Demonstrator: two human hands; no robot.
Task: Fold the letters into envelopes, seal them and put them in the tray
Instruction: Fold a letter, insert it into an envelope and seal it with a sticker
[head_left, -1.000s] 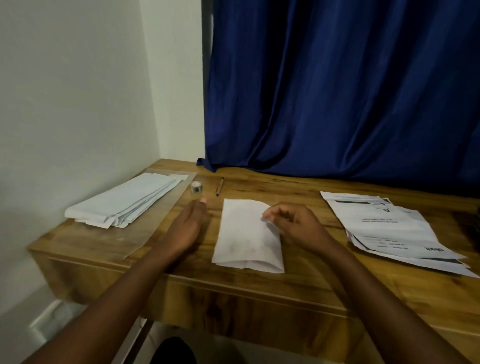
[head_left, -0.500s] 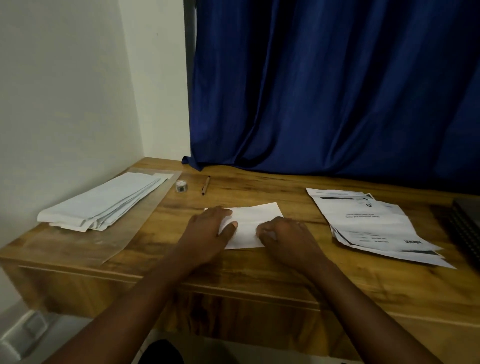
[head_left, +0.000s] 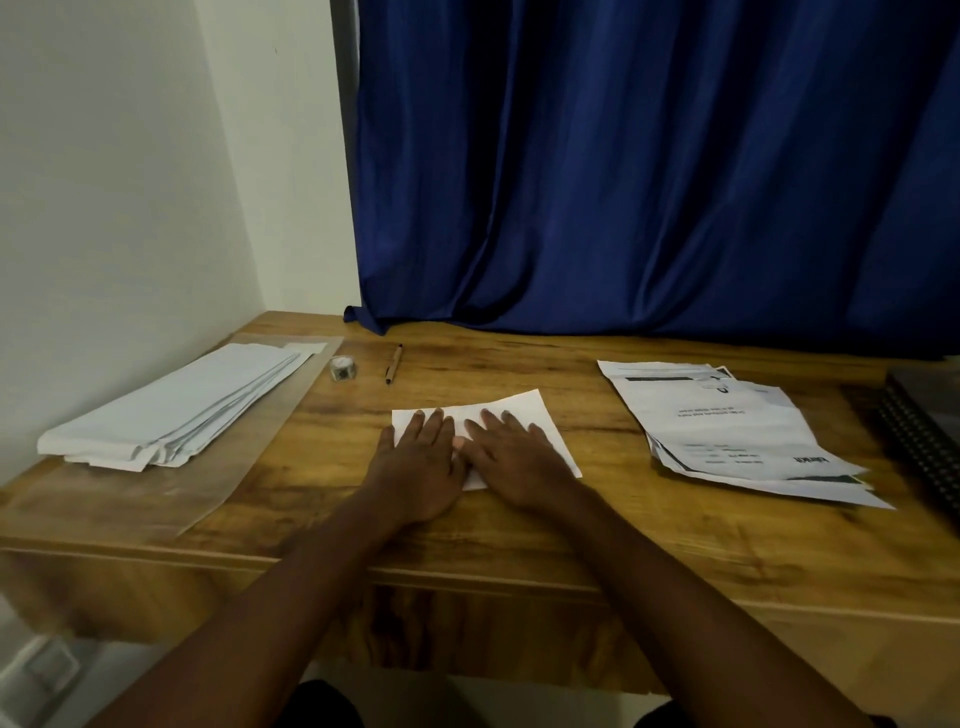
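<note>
Two forearms reach in from the near edge of the wooden bench (head_left: 675, 525), palms down. The left hand (head_left: 415, 467) and the right hand (head_left: 519, 457) lie side by side, touching, fingers straight and spread, pressing flat on the folded letter (head_left: 535, 415). White and blank on its upper face, it lies mid-bench, angled slightly. Farther left, a stack of envelopes (head_left: 171, 410) rests on a clear plastic sheet (head_left: 208, 493); farther right lie printed letters (head_left: 737, 431).
</note>
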